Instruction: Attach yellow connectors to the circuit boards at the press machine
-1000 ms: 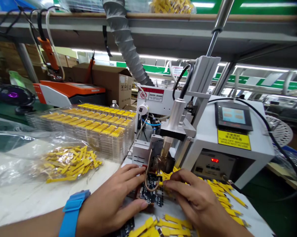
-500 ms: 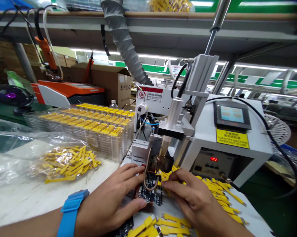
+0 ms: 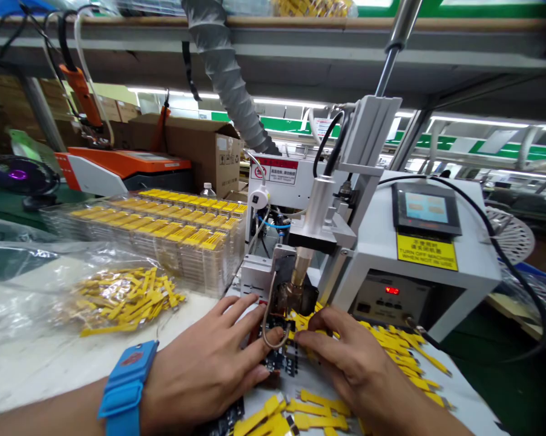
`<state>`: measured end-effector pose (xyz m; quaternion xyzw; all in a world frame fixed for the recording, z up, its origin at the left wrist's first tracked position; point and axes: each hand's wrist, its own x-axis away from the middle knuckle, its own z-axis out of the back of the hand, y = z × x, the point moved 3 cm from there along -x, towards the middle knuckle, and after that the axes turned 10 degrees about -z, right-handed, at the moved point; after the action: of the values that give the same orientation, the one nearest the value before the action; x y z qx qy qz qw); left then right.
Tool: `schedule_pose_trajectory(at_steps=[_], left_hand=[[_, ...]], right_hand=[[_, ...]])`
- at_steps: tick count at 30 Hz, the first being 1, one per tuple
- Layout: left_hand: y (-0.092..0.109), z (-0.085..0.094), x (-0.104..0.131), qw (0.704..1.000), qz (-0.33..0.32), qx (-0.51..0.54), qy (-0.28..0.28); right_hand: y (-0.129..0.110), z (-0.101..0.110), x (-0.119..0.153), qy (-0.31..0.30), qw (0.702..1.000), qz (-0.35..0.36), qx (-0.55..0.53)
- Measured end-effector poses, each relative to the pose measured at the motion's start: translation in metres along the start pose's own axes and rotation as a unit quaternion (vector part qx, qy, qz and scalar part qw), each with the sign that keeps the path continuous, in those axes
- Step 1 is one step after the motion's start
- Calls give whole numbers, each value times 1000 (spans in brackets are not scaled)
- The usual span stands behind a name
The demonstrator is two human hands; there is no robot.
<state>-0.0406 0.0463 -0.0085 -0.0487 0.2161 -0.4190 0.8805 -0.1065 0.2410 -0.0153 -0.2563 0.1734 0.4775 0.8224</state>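
A black circuit board (image 3: pixel 282 363) sits under the soldering head (image 3: pixel 298 284) of a bench machine. My left hand (image 3: pixel 204 357), with a blue wrist strap (image 3: pixel 128 378), lies over the board's left side, fingers stretched out and one fingertip resting on the board beside a thin bent tube (image 3: pixel 264 330). On the board's right, my right hand (image 3: pixel 355 357) has thumb and forefinger pinched at a yellow flat cable (image 3: pixel 292 334); its far end is hidden near the soldering tip. Several loose yellow cables (image 3: pixel 321 407) lie in front of and behind that hand.
A clear bag of yellow cables (image 3: pixel 128 300) lies at left, before stacked clear trays (image 3: pixel 195 242) of more cables. The white machine housing (image 3: pixel 463 254) with a touchscreen (image 3: pixel 426 209) stands at right. A grey duct (image 3: pixel 227 72) hangs above; an orange machine (image 3: pixel 128 169) is behind.
My left forefinger has moved right onto the board, covering more of it. My right hand keeps its pinch in nearly the same place. The red digits on the machine have changed.
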Motion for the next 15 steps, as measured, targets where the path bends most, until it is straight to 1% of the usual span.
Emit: schedule_pose_trajectory(at_steps=[4, 9, 11, 15], left_hand=[[3, 2, -4, 1000, 1, -19, -12], [2, 1, -5, 999, 0, -29, -42], [1, 1, -3, 999, -1, -17, -37], [-3, 0, 4, 998, 22, 56, 3]], right_hand=[[1, 0, 0, 5, 1000, -8, -19], [3, -2, 1, -3, 999, -26, -40], [3, -2, 1, -6, 998, -34, -44], [2, -2, 1, -2, 999, -30, -37]])
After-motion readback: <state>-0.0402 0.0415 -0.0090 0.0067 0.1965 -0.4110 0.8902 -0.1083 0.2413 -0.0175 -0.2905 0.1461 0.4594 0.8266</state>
